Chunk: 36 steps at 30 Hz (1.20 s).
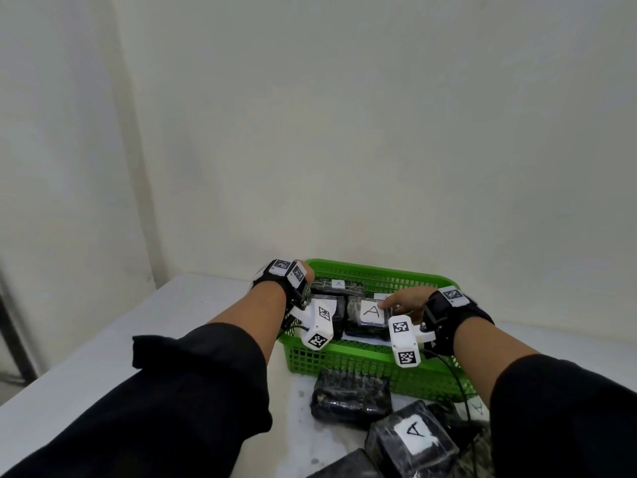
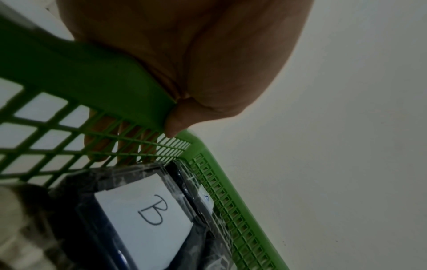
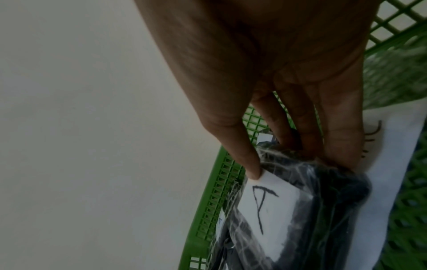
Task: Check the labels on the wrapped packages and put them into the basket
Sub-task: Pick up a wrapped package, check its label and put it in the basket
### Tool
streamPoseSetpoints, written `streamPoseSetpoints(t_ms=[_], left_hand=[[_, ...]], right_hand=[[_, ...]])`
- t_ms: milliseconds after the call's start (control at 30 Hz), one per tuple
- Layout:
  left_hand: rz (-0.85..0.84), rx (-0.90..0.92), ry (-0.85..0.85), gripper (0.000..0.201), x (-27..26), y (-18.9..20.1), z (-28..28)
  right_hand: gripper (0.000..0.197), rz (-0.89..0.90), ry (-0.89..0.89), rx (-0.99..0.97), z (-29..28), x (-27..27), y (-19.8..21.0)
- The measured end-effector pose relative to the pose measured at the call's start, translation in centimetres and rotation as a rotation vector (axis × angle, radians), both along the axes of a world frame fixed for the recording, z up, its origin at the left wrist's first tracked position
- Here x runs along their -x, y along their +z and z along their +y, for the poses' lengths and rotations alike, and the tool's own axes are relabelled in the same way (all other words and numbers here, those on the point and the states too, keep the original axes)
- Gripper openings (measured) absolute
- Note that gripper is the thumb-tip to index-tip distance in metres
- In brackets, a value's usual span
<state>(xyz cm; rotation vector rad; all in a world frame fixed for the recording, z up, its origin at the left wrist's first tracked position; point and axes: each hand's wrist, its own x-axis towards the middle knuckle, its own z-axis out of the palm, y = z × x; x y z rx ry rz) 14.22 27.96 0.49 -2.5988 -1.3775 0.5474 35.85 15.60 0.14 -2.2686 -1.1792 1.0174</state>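
The basket rim is gripped by the left hand; the A package is pinched by the right hand — dropped crooked, its label could be buried.

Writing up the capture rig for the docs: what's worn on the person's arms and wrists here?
Both forearms wear black sleeves pushed up short of the wrists. Each wrist carries a black strap topped by a white block with black-and-white square fiducial markers. A white camera housing with more markers juts out from each strap, and a thin dark cable trails from the right one. The left hand and right hand are bare.
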Motion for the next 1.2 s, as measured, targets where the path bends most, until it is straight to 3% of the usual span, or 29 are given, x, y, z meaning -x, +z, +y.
streamPoseSetpoints(t_ms=[133,400,633,767,833,900,967,1000,1100,1200], left_hand=[[-0.079,-0.055,-0.007,0.046,0.4,0.1,-0.9],[-0.122,0.028,0.08,0.055,0.1,0.7,-1.6],[-0.179,0.049,0.131,0.049,-0.6,0.1,0.4],[-0.438,0.04,0.229,0.021,-1.0,2.4,-3.6],[-0.587,0.044,0.28,0.038,-1.1,3.9,-4.8],[-0.784,0.068,0.333,0.04,-0.8,4.3,-5.0],[-0.781,0.061,0.317,0.027,-0.4,5.3,-6.2],[-0.791,0.075,0.289,0.01,0.0,5.7,-7.5],[-0.807,0.063,0.161,0.063,0.5,5.7,-10.3],[-0.825,0.069,0.048,0.068,1.4,5.4,-14.8]], right_hand=[[0.024,0.01,-0.027,0.005,-0.2,0.0,0.1],[0.027,-0.022,-0.028,0.018,-0.6,0.5,0.7],[0.029,-0.03,-0.035,-0.047,-1.2,0.6,1.4],[0.045,-0.119,-0.022,-0.197,-1.6,-0.2,2.8],[0.057,-0.185,0.019,-0.265,-2.2,-0.3,3.9],[0.061,-0.255,0.061,-0.338,-3.4,0.1,4.8],[0.065,-0.293,0.095,-0.395,-5.1,0.8,5.5],[0.067,-0.298,0.112,-0.406,-6.1,1.2,5.7],[0.074,-0.315,0.206,-0.431,-9.5,3.0,5.8],[0.078,-0.36,0.288,-0.464,-13.0,5.0,5.4]])
